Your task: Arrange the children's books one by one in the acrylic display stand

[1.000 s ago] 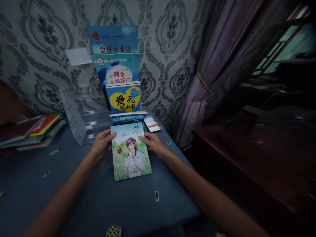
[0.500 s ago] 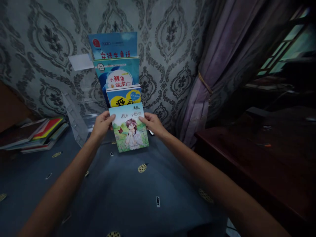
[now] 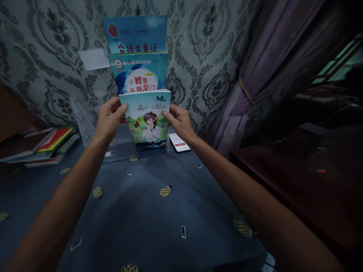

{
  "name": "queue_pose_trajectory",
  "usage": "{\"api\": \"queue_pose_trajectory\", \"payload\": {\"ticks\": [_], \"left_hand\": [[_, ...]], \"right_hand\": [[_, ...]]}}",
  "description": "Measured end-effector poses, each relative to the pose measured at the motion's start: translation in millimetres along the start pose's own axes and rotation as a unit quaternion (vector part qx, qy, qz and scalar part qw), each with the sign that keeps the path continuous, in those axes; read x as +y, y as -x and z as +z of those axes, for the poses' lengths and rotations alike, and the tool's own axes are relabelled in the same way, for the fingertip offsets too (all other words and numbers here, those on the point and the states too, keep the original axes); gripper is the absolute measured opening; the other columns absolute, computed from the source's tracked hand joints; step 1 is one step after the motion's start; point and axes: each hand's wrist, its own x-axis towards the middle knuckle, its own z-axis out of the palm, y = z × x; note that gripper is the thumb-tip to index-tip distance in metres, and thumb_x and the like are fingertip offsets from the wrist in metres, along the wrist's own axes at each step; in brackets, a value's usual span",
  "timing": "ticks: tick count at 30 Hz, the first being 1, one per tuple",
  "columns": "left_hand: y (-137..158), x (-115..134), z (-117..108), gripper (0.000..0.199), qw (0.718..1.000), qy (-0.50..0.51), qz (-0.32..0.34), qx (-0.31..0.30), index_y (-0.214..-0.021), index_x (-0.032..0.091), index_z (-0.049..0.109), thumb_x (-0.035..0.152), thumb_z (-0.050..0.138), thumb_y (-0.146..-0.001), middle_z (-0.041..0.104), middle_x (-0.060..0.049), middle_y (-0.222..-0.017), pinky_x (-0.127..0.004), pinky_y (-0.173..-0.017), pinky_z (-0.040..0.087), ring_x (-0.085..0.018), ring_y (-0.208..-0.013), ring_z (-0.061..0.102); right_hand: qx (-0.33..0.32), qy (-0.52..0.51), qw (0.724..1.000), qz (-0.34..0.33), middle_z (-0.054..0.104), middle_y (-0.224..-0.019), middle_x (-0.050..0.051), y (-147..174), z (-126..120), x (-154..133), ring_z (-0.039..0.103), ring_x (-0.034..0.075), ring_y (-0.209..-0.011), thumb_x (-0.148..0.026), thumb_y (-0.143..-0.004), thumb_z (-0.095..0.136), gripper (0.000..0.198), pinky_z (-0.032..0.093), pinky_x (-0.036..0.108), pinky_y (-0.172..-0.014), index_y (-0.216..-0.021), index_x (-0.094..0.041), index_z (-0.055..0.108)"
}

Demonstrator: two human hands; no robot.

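Front book (image 3: 149, 122) before upright books (image 3: 138, 71), phone (image 3: 179, 143) right — book pile (image 3: 42, 145) left

On the blue cloth printed with yellow pineapples (image 3: 150, 223), a dark-edged smartphone with a lit white screen (image 3: 179, 142); behind, grey damask-patterned wallpaper (image 3: 210, 26); to the right, a purple fabric curtain (image 3: 256, 70), tied with tan cord (image 3: 245, 90), near dark-red flat-topped furniture (image 3: 283, 166).

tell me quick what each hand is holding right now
Left hand: closed, holding the left edge of the front book.
Right hand: closed, holding the same book's right edge.
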Motion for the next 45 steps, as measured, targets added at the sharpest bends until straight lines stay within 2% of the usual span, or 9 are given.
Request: {"api": "queue_pose_trajectory", "payload": {"ticks": [13,20,23,27,34,38,42,45], "left_hand": [[25.4,-16.4,8.5,0.023,0.999,-0.033,-0.042,-0.008,-0.099,0.02,0.07,0.035,0.067,-0.082,0.067,-0.002,-0.086,-0.02,-0.055,0.055,-0.014,-0.075,0.062],[38.1,-20.1,15.9,0.018,0.993,-0.117,-0.019,0.006,-0.096,0.02,0.063,0.033,0.061,-0.084,0.061,-0.002,-0.084,-0.021,-0.053,0.056,-0.014,-0.074,0.06],[44.9,-21.8,17.6,0.014,0.983,-0.181,-0.006,0.038,-0.091,0.021,0.055,0.032,0.061,-0.084,0.058,-0.001,-0.084,-0.021,-0.052,0.053,-0.015,-0.074,0.06],[50.6,-25.2,16.4,0.014,0.965,-0.257,0.005,0.056,-0.088,0.024,0.05,0.031,0.061,-0.084,0.056,0.0,-0.082,-0.026,-0.06,0.051,-0.017,-0.077,0.058],[59.6,-26.2,17.2,0.011,0.948,-0.317,-0.016,0.018,-0.085,0.024,0.048,0.032,0.055,-0.089,0.056,-0.001,-0.076,-0.03,-0.068,0.045,-0.019,-0.073,0.057],[66.8,-23.1,21.6,0.007,0.929,-0.368,-0.022,-0.004,-0.088,0.024,0.048,0.029,0.049,-0.092,0.061,-0.005,-0.084,-0.033,-0.074,0.045,-0.023,-0.08,0.06],[73.5,-22.6,28.6,0.007,0.906,-0.42,-0.051,-0.019,-0.09,0.023,0.048,0.028,0.046,-0.095,0.065,-0.009,-0.089,-0.034,-0.074,0.046,-0.027,-0.085,0.065],[76.9,-24.0,33.9,0.005,0.891,-0.447,-0.075,-0.022,-0.095,0.022,0.05,0.026,0.047,-0.097,0.069,-0.011,-0.093,-0.034,-0.073,0.047,-0.028,-0.086,0.068]], "right_hand": [[-0.005,0.029,0.998,0.056,0.062,-0.079,0.002,23.3,-0.6,22.5,0.06,0.017,-0.075,-0.058,-0.089,0.062,0.039,0.056,0.029,-0.06,-0.079,-0.02,0.064],[-0.003,0.063,0.995,0.075,0.066,-0.082,0.003,35.2,3.2,36.1,0.062,0.019,-0.078,-0.051,-0.09,0.06,0.034,0.057,0.03,-0.063,-0.085,-0.02,0.07],[-0.004,0.074,0.994,0.086,0.068,-0.084,0.004,40.6,6.4,38.1,0.063,0.02,-0.078,-0.049,-0.089,0.06,0.032,0.056,0.03,-0.064,-0.085,-0.019,0.069],[0.006,0.095,0.992,0.079,0.063,-0.074,0.002,44.3,7.9,36.6,0.061,0.02,-0.074,-0.049,-0.089,0.06,0.031,0.052,0.03,-0.063,-0.077,-0.02,0.064],[0.028,0.143,0.988,0.059,0.06,-0.075,0.003,46.4,10.0,34.6,0.058,0.021,-0.074,-0.052,-0.092,0.055,0.036,0.048,0.032,-0.068,-0.074,-0.022,0.06],[0.06,0.184,0.98,0.048,0.059,-0.082,0.005,50.9,15.4,37.8,0.059,0.023,-0.08,-0.049,-0.094,0.054,0.033,0.051,0.036,-0.071,-0.077,-0.022,0.062],[0.101,0.201,0.973,0.043,0.062,-0.098,0.01,53.6,19.7,43.2,0.061,0.027,-0.095,-0.046,-0.093,0.057,0.028,0.053,0.037,-0.076,-0.085,-0.021,0.067],[0.104,0.193,0.975,0.043,0.062,-0.096,0.009,53.9,20.0,45.3,0.062,0.026,-0.093,-0.047,-0.094,0.056,0.029,0.054,0.037,-0.075,-0.085,-0.021,0.067]]}}
